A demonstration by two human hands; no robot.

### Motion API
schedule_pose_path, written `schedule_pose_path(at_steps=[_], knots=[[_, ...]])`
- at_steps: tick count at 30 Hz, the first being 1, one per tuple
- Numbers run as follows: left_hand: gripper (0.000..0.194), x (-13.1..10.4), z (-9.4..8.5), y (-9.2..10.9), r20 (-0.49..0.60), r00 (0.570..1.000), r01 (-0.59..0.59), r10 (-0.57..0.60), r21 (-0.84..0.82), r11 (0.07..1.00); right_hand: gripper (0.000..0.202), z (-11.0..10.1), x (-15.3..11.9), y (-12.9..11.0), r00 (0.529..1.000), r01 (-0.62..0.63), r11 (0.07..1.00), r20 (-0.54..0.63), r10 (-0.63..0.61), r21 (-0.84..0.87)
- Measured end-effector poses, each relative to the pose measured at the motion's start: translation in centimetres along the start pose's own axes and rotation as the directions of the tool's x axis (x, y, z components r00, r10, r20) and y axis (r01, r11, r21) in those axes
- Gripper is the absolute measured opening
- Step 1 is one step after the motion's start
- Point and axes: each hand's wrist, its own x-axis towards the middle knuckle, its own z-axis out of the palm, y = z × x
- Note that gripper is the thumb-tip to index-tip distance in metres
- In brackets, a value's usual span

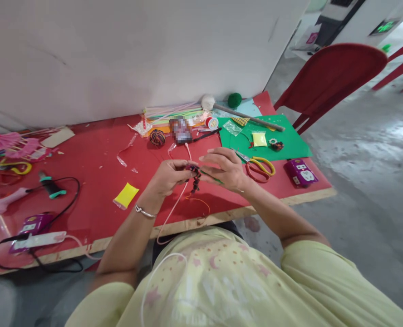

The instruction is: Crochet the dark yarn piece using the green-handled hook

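Soft, even light; upper-right glare; floor (365,150) shiny; edges stretched; phone screen (181,130) pixelated.

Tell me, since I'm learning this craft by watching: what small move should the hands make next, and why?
Probably ease the slim green, stick-like tool in the right hand into the small dark red-and-black, knotted-looking piece: the left hand pinches that piece, and the tool points towards it. Whether they touch is unclear.
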Motion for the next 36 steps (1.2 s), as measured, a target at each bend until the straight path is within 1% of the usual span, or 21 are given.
schedule_pose_path(at_steps=[2,4,6,8,10,13,15,16,18,19,20,22,23,24,25,28,29,30,32,34,36], knots=[[0.032,0.2,-0.4,-0.1,-0.01,1.0,-0.016,0.017,0.093,0.996,0.014,-1.2,1.3,-0.1,0.998,0.024,0.999,0.059,-0.026,0.031],[0.023,0.3,-0.6,-0.1,0.005,0.998,-0.055,0.055,0.194,0.979,0.015,-2.3,2.4,-0.2,0.993,-0.011,0.991,0.117,-0.005,0.136],[0.017,0.2,-0.7,0.1,0.047,0.996,-0.085,0.075,0.268,0.96,0.022,-3.0,3.1,0.1,0.981,-0.133,0.944,0.176,0.081,0.303],[0.015,0.0,-0.7,0.4,0.109,0.993,-0.066,0.035,0.292,0.954,0.027,-3.3,3.3,0.7,0.944,-0.311,0.817,0.254,0.209,0.486],[0.016,-0.2,-0.7,0.7,0.159,0.987,-0.021,-0.023,0.267,0.964,0.028,-3.1,3.1,1.4,0.875,-0.484,0.598,0.356,0.328,0.639],[0.02,-0.4,-0.4,0.7,0.216,0.97,0.073,-0.111,0.179,0.981,0.023,-1.7,2.2,1.7,0.72,-0.654,0.144,0.553,0.419,0.743],[0.024,-0.3,-0.2,0.5,0.23,0.962,0.125,-0.147,0.108,0.986,0.018,0.0,1.5,0.9,0.628,-0.666,-0.151,0.659,0.414,0.73],[0.026,-0.2,-0.1,0.2,0.223,0.963,0.138,-0.15,0.069,0.988,0.022,0.9,1.2,0.1,0.604,-0.638,-0.259,0.68,0.416,0.725],[0.03,0.1,0.2,-0.3,0.16,0.981,0.116,-0.113,-0.01,0.993,0.034,2.7,0.8,-1.7,0.55,-0.569,-0.386,0.684,0.479,0.727],[0.032,0.2,0.4,-0.7,0.103,0.993,0.067,-0.063,-0.033,0.997,0.037,3.5,0.6,-2.7,0.52,-0.528,-0.387,0.648,0.556,0.756],[0.035,0.3,0.6,-1.0,0.035,0.999,-0.005,0.006,-0.031,1.0,0.037,4.1,0.6,-3.6,0.471,-0.486,-0.326,0.558,0.684,0.811],[0.042,0.4,0.9,-1.7,-0.094,0.977,-0.185,0.193,0.084,0.979,0.035,4.8,0.5,-5.0,0.373,-0.509,-0.033,0.255,0.892,0.86],[0.046,0.4,1.0,-2.1,-0.14,0.95,-0.254,0.28,0.178,0.951,0.036,4.9,0.5,-5.5,0.361,-0.554,0.136,0.09,0.928,0.821],[0.049,0.3,1.2,-2.4,-0.174,0.92,-0.295,0.35,0.278,0.914,0.038,5.0,0.4,-5.7,0.386,-0.6,0.29,-0.047,0.921,0.746],[0.051,0.3,1.4,-2.8,-0.2,0.893,-0.313,0.404,0.37,0.875,0.038,5.1,0.3,-5.9,0.438,-0.632,0.42,-0.146,0.887,0.652],[0.051,0.2,2.2,-3.7,-0.277,0.82,-0.329,0.501,0.489,0.808,0.029,5.5,-0.3,-6.0,0.607,-0.635,0.674,-0.296,0.737,0.377],[0.049,0.2,2.4,-3.8,-0.306,0.81,-0.339,0.501,0.453,0.825,0.026,5.7,-0.5,-6.0,0.638,-0.627,0.719,-0.331,0.695,0.301],[0.048,0.2,2.6,-3.9,-0.33,0.821,-0.341,0.466,0.37,0.864,0.026,6.0,-0.7,-6.0,0.651,-0.623,0.743,-0.363,0.666,0.246],[0.045,0.3,2.5,-3.6,-0.313,0.902,-0.28,0.296,0.096,0.955,0.034,6.4,-0.9,-6.0,0.638,-0.626,0.745,-0.397,0.66,0.232],[0.044,0.2,1.9,-2.8,-0.163,0.981,-0.125,0.101,-0.146,0.981,0.043,6.5,-0.8,-5.9,0.604,-0.619,0.71,-0.375,0.703,0.336],[0.046,-0.1,1.0,-1.8,-0.052,0.999,-0.016,0.004,-0.218,0.976,0.046,6.1,-0.8,-5.6,0.591,-0.581,0.661,-0.311,0.744,0.475]])
